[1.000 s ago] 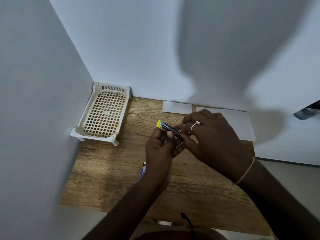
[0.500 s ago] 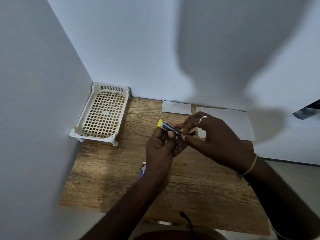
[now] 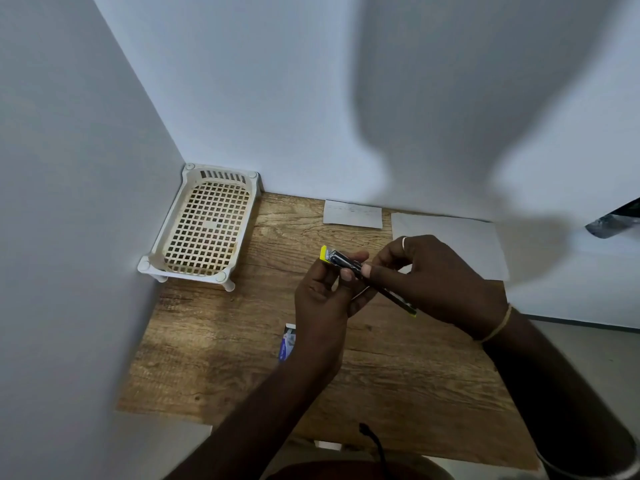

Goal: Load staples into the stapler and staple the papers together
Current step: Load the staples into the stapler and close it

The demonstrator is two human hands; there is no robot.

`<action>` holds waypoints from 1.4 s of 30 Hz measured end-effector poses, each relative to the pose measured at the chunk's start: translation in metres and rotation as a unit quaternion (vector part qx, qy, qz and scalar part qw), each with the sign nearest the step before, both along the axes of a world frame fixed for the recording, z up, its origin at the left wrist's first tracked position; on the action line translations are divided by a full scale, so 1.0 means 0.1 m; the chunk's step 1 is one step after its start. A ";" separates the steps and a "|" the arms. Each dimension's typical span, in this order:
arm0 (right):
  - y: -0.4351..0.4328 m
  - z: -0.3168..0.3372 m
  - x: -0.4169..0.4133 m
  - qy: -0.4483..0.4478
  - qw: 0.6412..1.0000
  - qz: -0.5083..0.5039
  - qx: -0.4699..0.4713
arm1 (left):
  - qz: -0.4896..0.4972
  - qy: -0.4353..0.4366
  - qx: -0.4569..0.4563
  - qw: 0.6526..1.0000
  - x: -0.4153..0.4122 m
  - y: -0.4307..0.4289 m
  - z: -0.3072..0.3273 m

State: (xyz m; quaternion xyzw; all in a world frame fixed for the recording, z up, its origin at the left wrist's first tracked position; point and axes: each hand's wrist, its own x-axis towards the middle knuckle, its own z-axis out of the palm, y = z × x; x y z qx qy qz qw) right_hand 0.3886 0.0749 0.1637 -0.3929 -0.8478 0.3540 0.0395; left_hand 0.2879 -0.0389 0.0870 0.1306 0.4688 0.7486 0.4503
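Above the middle of the wooden table I hold a small black and silver stapler (image 3: 341, 260) with a yellow end. My left hand (image 3: 323, 296) grips its body from below. My right hand (image 3: 438, 282) pinches a long thin black part with a yellow tip (image 3: 398, 299) that sticks out of the stapler toward the lower right. A small blue and white staple box (image 3: 286, 342) lies on the table, half hidden by my left wrist. Two white papers lie at the back: a small sheet (image 3: 352, 214) and a larger sheet (image 3: 460, 244), partly behind my right hand.
A cream plastic mesh basket (image 3: 204, 226) stands in the back left corner against the white walls. The wooden table (image 3: 214, 368) ends near my body, where a black cable (image 3: 372, 441) hangs. A dark object (image 3: 614, 220) juts in at the right edge.
My right hand has moved down and right, drawing the long thin black part out of the stapler. My left hand has kept the stapler body almost still.
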 end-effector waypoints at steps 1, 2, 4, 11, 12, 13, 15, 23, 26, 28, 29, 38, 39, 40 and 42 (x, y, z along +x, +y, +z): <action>0.01 -0.01 0.00 0.007 1.000 -0.005 -0.019 | 0.000 0.002 0.001 1.000 0.00 0.00 -0.01; 0.02 -0.01 -0.01 0.013 0.999 -0.010 -0.032 | 0.000 0.004 0.002 1.000 0.00 0.00 -0.02; 0.02 -0.04 -0.02 0.016 0.999 -0.022 -0.038 | 0.002 0.006 0.005 1.000 0.00 0.01 -0.04; -0.01 -0.12 -0.08 0.006 0.999 -0.045 -0.020 | 0.014 0.010 -0.003 1.000 0.01 0.01 -0.09; -0.04 -0.13 -0.08 0.012 0.999 -0.051 -0.012 | 0.016 0.012 -0.004 1.000 0.00 0.01 -0.09; -0.07 -0.13 -0.08 0.023 0.998 -0.060 -0.003 | 0.017 0.014 -0.005 1.000 0.00 0.01 -0.09; -0.13 -0.14 -0.08 0.052 0.995 -0.081 0.018 | 0.017 0.020 -0.004 1.000 0.00 0.01 -0.07; -0.37 -0.31 -0.07 0.145 0.969 -0.148 0.134 | 0.022 0.024 0.002 0.999 -0.03 0.02 -0.04; -0.43 -0.41 -0.06 0.166 0.958 -0.152 0.180 | 0.021 0.023 0.003 1.000 -0.04 0.03 -0.04; -0.45 -0.46 -0.05 0.181 0.949 -0.154 0.207 | 0.019 0.021 0.003 1.000 -0.03 0.03 -0.03; -0.46 -0.46 -0.04 0.185 0.946 -0.150 0.220 | 0.018 0.020 0.002 1.000 -0.03 0.03 -0.03; -0.41 -0.46 0.02 0.184 0.947 -0.085 0.248 | 0.015 -0.029 0.022 0.999 -0.04 0.05 -0.02; -0.40 -0.44 0.03 0.189 0.949 -0.079 0.240 | 0.013 -0.035 0.024 0.999 -0.03 0.05 -0.02; -0.40 -0.42 0.03 0.192 0.949 -0.073 0.238 | 0.013 -0.040 0.027 0.999 -0.03 0.05 -0.02; -0.40 -0.37 0.03 0.185 0.950 -0.062 0.243 | 0.015 -0.048 0.036 0.998 -0.02 0.05 -0.01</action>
